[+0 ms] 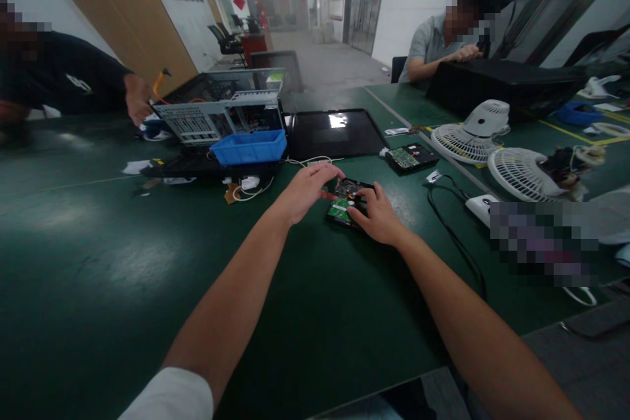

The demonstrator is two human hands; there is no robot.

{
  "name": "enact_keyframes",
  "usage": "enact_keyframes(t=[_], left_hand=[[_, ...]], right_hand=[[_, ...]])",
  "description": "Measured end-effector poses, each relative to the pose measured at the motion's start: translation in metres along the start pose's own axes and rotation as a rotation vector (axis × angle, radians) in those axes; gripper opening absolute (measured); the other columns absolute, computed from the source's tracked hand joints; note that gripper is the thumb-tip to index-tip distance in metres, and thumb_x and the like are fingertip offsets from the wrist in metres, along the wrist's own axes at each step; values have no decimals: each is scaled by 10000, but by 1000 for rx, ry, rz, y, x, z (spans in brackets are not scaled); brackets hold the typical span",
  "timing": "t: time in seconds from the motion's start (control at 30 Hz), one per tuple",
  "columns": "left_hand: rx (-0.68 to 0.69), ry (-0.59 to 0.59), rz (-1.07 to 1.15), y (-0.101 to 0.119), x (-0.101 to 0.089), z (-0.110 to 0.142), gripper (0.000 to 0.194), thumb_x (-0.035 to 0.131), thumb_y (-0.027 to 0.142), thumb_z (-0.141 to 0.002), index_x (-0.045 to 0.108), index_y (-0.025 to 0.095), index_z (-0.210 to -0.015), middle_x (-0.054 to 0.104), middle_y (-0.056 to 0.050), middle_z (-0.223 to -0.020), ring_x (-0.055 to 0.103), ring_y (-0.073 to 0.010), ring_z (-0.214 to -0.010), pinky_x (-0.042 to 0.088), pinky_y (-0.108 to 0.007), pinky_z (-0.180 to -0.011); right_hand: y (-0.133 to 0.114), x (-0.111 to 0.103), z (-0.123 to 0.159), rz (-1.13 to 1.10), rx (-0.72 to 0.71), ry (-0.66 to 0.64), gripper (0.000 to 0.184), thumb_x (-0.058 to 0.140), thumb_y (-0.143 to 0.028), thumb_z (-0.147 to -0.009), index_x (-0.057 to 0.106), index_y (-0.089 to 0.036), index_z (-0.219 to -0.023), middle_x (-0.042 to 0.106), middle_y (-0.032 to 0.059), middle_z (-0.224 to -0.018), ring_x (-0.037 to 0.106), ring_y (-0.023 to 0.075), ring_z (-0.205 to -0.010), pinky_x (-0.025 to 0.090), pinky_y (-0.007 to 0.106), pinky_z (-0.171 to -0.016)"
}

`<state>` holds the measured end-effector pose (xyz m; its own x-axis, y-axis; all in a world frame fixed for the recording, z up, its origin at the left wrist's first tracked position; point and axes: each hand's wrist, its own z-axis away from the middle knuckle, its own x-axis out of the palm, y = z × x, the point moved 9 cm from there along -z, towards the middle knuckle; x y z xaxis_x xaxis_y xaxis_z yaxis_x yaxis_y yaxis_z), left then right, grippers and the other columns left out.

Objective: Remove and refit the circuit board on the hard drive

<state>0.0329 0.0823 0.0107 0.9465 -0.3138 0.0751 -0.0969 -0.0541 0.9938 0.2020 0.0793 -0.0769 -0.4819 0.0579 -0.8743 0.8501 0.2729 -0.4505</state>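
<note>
A black hard drive [352,195] with a green circuit board facing up lies on the table in front of me. My left hand [310,187] reaches in at its upper left, fingers bent against that corner and edge. Whether something small sits between those fingertips, I cannot make out. From the right, my right hand [378,215] grips the drive, thumb on the board side and fingers curled over the far edge. A second hard drive [411,157], also board up, rests farther off to the right.
Behind my hands are a blue bin [250,147], an opened computer case [216,118] and a black panel [337,133]. At right lie white fan parts [465,141], a black cable [455,236] and a power strip [480,207]. People work at left and right.
</note>
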Motion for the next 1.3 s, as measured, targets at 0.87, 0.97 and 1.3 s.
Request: enact_keyframes(t=[0.87, 0.97, 1.3], left_hand=[[-67, 28, 183, -8, -5, -1, 142, 654, 270, -869, 701, 137, -884, 638, -90, -1011, 635, -193, -912, 633, -403, -813], [-82, 49, 157, -10, -10, -1, 180, 644, 302, -880, 713, 136, -878, 633, -94, -982, 627, -192, -891, 630, -365, -761], [-56, 100, 233, -11, -11, -4, 141, 631, 269, -909, 661, 134, -934, 670, -91, -874, 680, -202, -884, 621, -420, -878]], right_hand=[[-3, -3, 0, 13, -8, 1, 513, 573, -495, -981, 496, -188, -1384, 381, 235, -1539, 381, 368, -1496, 339, 537, -1180], [-1, -1, 0, 11, -4, 3, 520, 574, -496, -981, 488, -187, -1390, 380, 231, -1545, 326, 370, -1532, 327, 538, -1188], [-1, -2, 1, -2, 8, -5, 533, 577, -506, -977, 483, -192, -1398, 337, 231, -1573, 332, 374, -1528, 332, 536, -1189]])
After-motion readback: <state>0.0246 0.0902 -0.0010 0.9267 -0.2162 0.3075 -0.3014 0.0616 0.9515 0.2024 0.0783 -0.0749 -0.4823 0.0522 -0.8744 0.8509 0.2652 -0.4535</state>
